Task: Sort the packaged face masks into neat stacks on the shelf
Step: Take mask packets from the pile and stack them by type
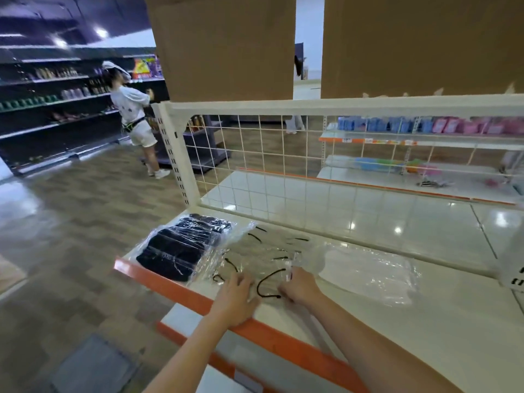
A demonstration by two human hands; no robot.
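- The stack of black masks (181, 251) sits left of centre on the shelf (425, 313), its long axis slanting from the orange front edge up toward the wire grid (269, 154); soft dark fabric under crinkly clear wrap.
- The left hand (235, 296), the nearer one to that stack, lies flat with relaxed fingers on a pale mask packet (255, 259).
- That packet lies straight ahead between both hands, with black ear loops and glossy film.
- The right hand (300, 287) pinches its right edge (I judge).
- A clear white-mask packet (368, 270) lies right of centre, just beside the right hand.
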